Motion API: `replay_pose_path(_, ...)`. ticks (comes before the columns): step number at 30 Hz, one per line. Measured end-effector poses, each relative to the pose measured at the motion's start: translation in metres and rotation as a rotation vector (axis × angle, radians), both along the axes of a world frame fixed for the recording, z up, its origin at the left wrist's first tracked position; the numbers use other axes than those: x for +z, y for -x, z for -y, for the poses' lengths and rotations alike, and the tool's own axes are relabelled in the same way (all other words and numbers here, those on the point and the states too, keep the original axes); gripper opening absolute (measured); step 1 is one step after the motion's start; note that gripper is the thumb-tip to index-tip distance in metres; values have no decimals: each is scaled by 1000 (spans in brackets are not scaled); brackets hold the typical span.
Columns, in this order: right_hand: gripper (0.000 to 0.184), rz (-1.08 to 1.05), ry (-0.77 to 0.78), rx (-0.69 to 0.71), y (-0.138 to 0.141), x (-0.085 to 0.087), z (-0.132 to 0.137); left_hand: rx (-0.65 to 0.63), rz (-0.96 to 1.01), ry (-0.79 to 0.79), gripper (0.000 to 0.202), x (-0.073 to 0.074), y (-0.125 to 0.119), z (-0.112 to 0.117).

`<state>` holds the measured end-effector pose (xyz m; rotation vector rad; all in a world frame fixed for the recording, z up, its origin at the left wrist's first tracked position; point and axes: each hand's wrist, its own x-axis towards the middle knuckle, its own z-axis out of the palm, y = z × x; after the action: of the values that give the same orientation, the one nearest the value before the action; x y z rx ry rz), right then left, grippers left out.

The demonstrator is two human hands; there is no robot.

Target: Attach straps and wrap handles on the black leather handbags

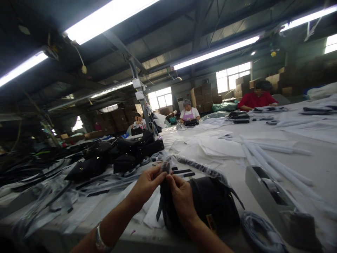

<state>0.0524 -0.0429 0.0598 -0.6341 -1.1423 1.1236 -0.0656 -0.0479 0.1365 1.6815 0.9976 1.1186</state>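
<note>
My left hand (pixel 146 186) and my right hand (pixel 181 198) meet near the table's front edge, both pinching the end of a black strap wrapped in clear plastic (pixel 196 166). The strap arcs to the right over a black handbag (pixel 214 205) that lies just beyond my right hand. A bracelet shows on my left wrist (pixel 99 240). Both hands have their fingers closed on the strap's end.
A pile of black handbags (pixel 116 156) and loose straps lies at the left. White paper sheets (pixel 223 146) and rolled tubes (pixel 276 165) cover the table to the right. A grey tape dispenser (pixel 273 195) sits at the right. Three other people work at the far end.
</note>
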Motion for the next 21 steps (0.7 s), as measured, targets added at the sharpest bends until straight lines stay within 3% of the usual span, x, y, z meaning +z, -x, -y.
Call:
replay_pose_path(2,24,60,-42,34,2,0,4,61,56,-10,33,-3,5,0)
replay_pose_path(5,30,184,-107,32,2,3,9,90,171,-12,38,-13,10,-2)
replay_pose_path(9,16,167,-73,-10,-4,6,7,61,171,-51,32,-40,11,0)
replay_pose_path(12,17,159,-64,-13,-9,5,7,85,185,-66,31,-54,12,5)
replay_pose_path(14,19,175,-83,21,-13,4,10,22,183,-43,38,-53,15,6)
replay_pose_path(17,23,160,-77,23,-19,2,13,-93,240,-29,55,-35,16,3)
replay_pose_path(21,37,-211,100,82,-34,10,5,-42,137,-110,48,-16,9,-7)
